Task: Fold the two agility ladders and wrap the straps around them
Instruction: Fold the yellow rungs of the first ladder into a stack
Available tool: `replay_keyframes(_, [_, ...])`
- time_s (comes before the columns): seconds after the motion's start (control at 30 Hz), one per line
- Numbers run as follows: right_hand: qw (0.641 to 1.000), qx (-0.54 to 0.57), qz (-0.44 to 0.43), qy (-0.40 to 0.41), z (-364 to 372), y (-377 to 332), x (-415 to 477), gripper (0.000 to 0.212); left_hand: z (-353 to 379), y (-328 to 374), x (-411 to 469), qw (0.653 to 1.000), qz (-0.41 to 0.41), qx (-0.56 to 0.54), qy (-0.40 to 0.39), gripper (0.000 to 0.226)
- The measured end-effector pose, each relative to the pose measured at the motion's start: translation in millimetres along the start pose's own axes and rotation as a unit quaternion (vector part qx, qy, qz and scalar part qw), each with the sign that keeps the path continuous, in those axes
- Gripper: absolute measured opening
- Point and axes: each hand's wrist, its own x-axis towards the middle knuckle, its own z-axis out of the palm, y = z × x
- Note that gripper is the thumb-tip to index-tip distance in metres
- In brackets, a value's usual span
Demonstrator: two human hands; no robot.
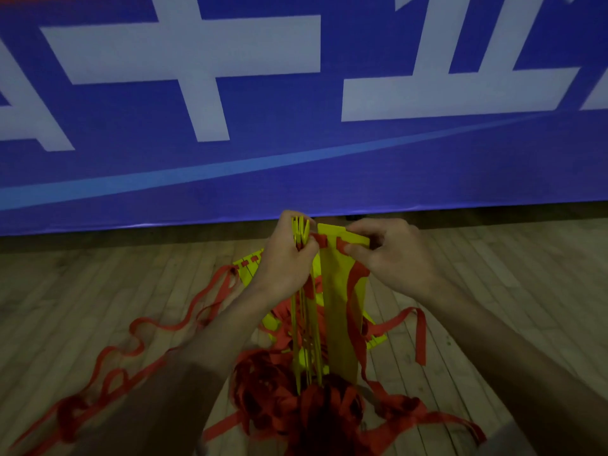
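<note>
Far left, on the wooden floor (pixel 98 274): loose red straps (pixel 138 343) snaking in loops from the lower-left corner up toward the middle, lying flat and tangled. Just right of those, partly hidden behind the left wrist: a yellow rung (pixel 251 263) lying on the floor with red strap threaded through its slots.

Centre-left: left hand (pixel 286 258) closed tight around the top of a stack of yellow rungs (pixel 304 324), edge-on to the camera and standing roughly upright, fingers wrapped over the far side, thumb pressed on the near side. Bottom of the stack buried in a heap of bunched red strap (pixel 296 399) near the lower edge.

Centre-right, just beside the stack: a single flat rung (pixel 337 307), broad face toward the camera, upright, joined to the stack by a short red strap link at the top. Right hand (pixel 391 255) pinching its upper right corner, thumb in front, fingers curled over the top edge. Red strap trailing down its right side.

Further right: more strap ends (pixel 419 334) draped off toward the floor, another yellow rung end peeking out low beside the flat rung.

Behind everything, across the whole width: a blue banner (pixel 296 166) with large white characters, bottom edge meeting the floor just beyond the hands.
</note>
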Motion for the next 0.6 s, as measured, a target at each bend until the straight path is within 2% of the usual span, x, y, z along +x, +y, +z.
replay_keyframes(0.1, [0.999,-0.018,-0.03,-0.007,-3,-1,-4,0.012,1,-2,3,0.999,-0.01,-0.043,-0.014,0.032])
replay_keyframes(0.23, [0.999,0.044,0.0,0.032,2,-1,-3,0.004,4,-2,3,0.993,-0.026,-0.079,-0.088,0.047])
replay_keyframes(0.37, [0.995,0.093,-0.016,-0.023,7,-4,-2,0.008,5,0,0,0.986,-0.026,-0.091,-0.139,0.058])
replay_keyframes(0.53, [0.987,0.054,-0.093,-0.122,-2,-4,1,0.016,-3,-5,-3,0.99,0.002,-0.069,-0.122,0.049])
replay_keyframes(0.6, [0.989,0.02,-0.097,-0.111,-4,-2,1,0.015,-3,-3,-6,0.994,0.007,-0.044,-0.101,0.042])
